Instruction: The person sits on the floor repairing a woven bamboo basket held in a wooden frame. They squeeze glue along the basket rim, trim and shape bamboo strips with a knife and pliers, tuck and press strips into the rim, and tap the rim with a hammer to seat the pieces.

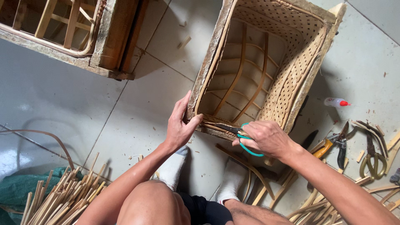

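- My left hand (pixel 180 127) rests on the near corner of the woven bamboo basket (pixel 291 79), thumb on the rim and fingers spread up the outer wall; the grip is loose and flat, closed round nothing.
- My right hand (pixel 266 136) is clamped round the teal-handled scissors (pixel 243 139), fingers through the loops. The dark blades point left along the basket's near rim, beside my left thumb.
- I cannot tell how far apart the blades stand.
- The basket stands on the tiled floor (pixel 62 100) just ahead of my socked feet (pixel 173 168), its mouth turned toward me, curved ribs showing inside.
- A second wooden frame (pixel 79 37) stands at upper left, well apart from the basket.
- Right of the basket: a small bottle with a red cap (pixel 336 102), orange-handled pliers (pixel 335 143) and a pair of shears (pixel 372 156).
- A pile of bamboo strips (pixel 62 200) lies at lower left beside green netting (pixel 16 189).
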`<action>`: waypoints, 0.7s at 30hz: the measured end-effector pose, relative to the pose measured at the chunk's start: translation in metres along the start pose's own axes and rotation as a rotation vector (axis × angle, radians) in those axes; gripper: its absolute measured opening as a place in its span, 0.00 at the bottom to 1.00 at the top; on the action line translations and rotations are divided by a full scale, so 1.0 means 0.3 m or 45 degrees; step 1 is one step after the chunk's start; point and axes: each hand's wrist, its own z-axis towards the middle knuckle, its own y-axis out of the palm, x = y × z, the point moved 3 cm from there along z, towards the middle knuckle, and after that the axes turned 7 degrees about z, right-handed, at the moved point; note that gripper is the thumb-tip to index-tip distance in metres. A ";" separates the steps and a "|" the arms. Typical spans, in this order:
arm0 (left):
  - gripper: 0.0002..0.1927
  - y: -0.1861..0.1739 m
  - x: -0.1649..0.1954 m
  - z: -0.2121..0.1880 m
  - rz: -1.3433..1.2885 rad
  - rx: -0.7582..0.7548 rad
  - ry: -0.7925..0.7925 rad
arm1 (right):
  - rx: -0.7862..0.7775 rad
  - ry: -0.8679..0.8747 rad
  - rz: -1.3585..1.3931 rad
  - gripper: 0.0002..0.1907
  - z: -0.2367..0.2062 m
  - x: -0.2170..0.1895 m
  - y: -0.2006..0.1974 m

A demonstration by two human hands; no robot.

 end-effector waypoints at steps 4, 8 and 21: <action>0.36 -0.001 0.003 -0.001 -0.031 0.017 0.019 | 0.038 0.043 -0.062 0.27 0.016 -0.031 -0.023; 0.33 0.001 0.005 0.005 -0.016 0.053 0.005 | 0.005 0.083 -0.020 0.25 0.056 -0.039 -0.015; 0.28 0.001 -0.001 0.009 -0.002 0.090 0.014 | 0.022 -0.001 0.073 0.27 0.074 -0.015 0.010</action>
